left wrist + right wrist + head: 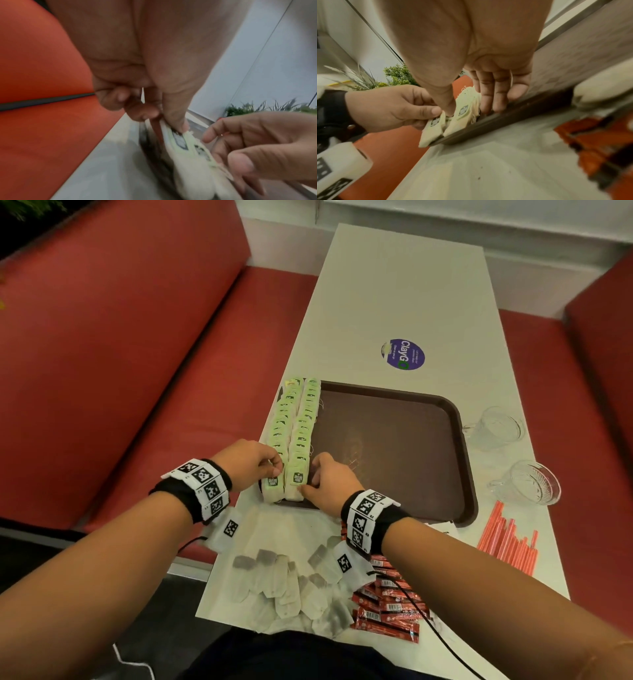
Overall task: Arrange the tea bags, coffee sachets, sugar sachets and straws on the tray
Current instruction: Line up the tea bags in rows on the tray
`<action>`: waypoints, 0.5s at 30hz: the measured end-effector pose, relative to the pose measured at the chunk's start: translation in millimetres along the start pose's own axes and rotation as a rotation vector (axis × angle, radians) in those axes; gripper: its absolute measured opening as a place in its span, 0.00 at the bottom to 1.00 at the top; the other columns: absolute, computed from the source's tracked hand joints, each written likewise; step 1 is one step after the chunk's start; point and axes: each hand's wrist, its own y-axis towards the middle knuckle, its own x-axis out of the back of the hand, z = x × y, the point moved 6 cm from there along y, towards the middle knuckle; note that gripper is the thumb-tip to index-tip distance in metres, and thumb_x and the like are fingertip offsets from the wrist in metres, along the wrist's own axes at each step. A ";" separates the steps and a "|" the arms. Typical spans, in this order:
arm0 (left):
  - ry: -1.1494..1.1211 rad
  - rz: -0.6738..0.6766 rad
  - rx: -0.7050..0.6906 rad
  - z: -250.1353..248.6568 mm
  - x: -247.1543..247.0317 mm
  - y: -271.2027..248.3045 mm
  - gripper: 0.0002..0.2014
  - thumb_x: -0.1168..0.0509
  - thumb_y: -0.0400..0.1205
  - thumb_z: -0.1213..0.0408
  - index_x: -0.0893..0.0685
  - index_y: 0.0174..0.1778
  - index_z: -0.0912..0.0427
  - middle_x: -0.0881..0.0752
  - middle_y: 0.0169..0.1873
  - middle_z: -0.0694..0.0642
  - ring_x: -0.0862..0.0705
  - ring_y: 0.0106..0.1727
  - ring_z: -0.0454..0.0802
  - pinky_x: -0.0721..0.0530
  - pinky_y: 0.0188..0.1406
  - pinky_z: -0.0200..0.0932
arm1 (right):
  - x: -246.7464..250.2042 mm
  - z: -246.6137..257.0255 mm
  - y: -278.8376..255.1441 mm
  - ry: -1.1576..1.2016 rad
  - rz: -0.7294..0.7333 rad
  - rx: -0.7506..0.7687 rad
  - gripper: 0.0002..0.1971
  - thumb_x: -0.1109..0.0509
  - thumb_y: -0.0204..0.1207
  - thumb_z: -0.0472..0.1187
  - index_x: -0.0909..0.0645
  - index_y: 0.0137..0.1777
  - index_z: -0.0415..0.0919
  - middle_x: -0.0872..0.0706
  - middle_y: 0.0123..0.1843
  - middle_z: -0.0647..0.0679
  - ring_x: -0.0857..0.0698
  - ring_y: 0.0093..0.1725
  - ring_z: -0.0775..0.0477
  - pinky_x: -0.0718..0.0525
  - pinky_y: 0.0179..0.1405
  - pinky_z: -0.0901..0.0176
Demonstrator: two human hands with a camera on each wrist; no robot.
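Two rows of green-tagged tea bags stand along the left side of the brown tray. My left hand pinches the nearest tea bag of the left row at its top, thumb on the tag. My right hand clasps the front of the right row, with the thumb between the two rows and the fingers reaching down to the tray floor on the far side. Loose tea bags, red sachets and orange straws lie on the white table.
Two glass cups stand right of the tray, near the table's right edge. A purple sticker lies beyond the tray. Red bench seats flank the table. Most of the tray floor is bare.
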 end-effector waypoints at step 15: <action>0.084 -0.035 0.013 13.2 -18.8 -9.0 0.11 0.21 0.72 0.49 0.14 0.46 0.45 0.13 0.41 0.40 0.16 0.43 0.41 0.23 0.39 0.37 | -11.1 13.4 7.4 0.002 -0.003 -0.105 0.27 0.19 0.72 0.46 0.33 0.61 0.41 0.16 0.55 0.42 0.14 0.52 0.39 0.21 0.42 0.52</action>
